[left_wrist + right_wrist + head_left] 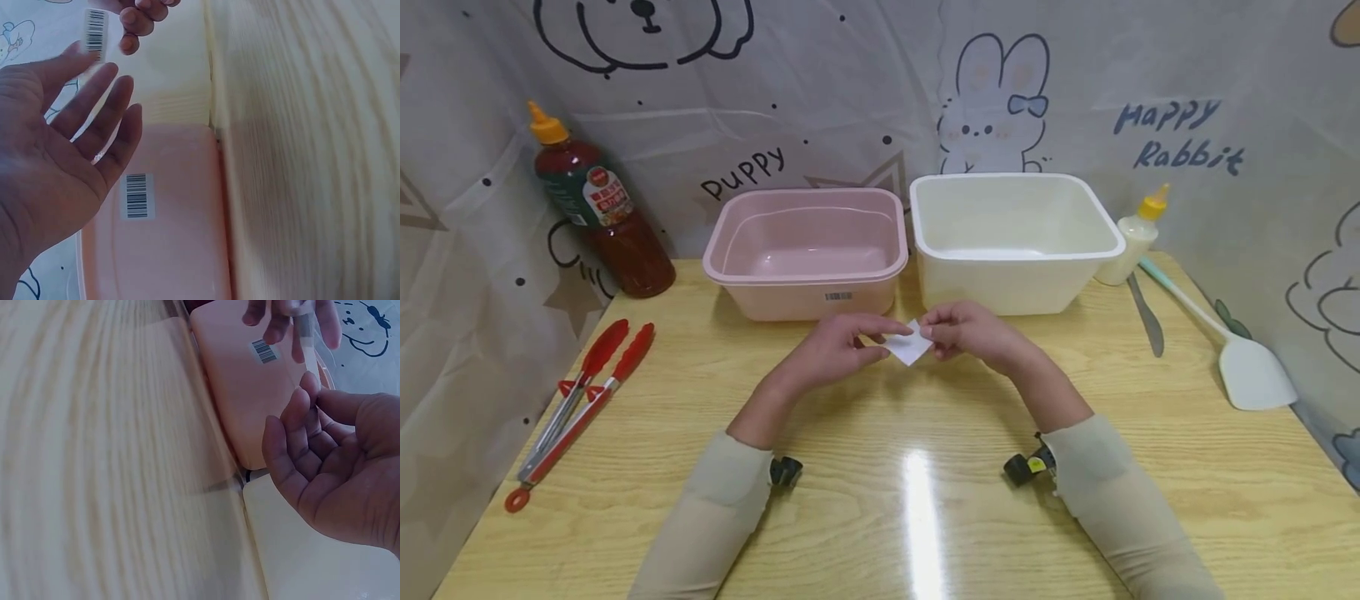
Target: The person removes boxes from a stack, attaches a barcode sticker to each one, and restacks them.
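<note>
Above the wooden table point(880, 500) my two hands hold a small white barcode label point(909, 347) between them. The left hand point(883, 340) pinches its left edge with thumb and forefinger, and the right hand point(931, 335) pinches its right edge. In the left wrist view the label point(95, 31) stands at the tips of my left hand point(94, 87), whose other fingers lie nearly straight. The right wrist view shows my right hand point(312, 394) with curled fingers under the thin label point(306, 344). Both hands are just in front of the two tubs.
A pink tub point(805, 271) and a white tub point(1011, 250) stand side by side at the back. A dark sauce bottle point(598, 208) and red tongs point(580, 400) are on the left. A white squeeze bottle point(1135, 237), a knife point(1146, 317) and a pale spatula point(1240, 358) lie on the right.
</note>
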Demonstrator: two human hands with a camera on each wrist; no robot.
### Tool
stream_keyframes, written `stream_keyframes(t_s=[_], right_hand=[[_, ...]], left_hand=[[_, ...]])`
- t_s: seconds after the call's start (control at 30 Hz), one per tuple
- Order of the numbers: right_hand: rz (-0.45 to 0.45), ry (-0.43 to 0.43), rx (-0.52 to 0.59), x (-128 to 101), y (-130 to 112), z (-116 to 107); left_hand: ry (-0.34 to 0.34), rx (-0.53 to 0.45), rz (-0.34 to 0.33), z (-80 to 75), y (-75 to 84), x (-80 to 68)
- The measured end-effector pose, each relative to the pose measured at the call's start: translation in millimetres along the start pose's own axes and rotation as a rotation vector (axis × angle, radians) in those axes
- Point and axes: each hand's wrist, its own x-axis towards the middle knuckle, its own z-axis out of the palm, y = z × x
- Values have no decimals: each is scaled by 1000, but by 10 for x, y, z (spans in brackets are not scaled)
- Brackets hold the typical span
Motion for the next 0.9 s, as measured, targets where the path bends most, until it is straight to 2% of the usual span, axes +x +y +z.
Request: stream_keyframes(t_s=[0.17,0.33,0.4,0.5,0.63,0.8,0.9], right_hand=[[2,-35,-2,-12,-24,36],[-8,-49,-15,-33,-54,45],[-13,-21,-33,-36,-71,44],[-42,70,-50,-49,-115,51],[-135,165,-58,-67,-177,96],[-279,200,-85,-88,-237,184],[-319,226,-122,-103,-256,219]], left_hand=[[37,0,-58,3,48,6],[78,-40,-130,13,58,4],[101,-75,-175,18,47,7],[133,-167,-264,24,30,19],[152,-300,-339,21,15,29],[149,-383,-366,24,36,41],[146,-410,-380,21,49,51]])
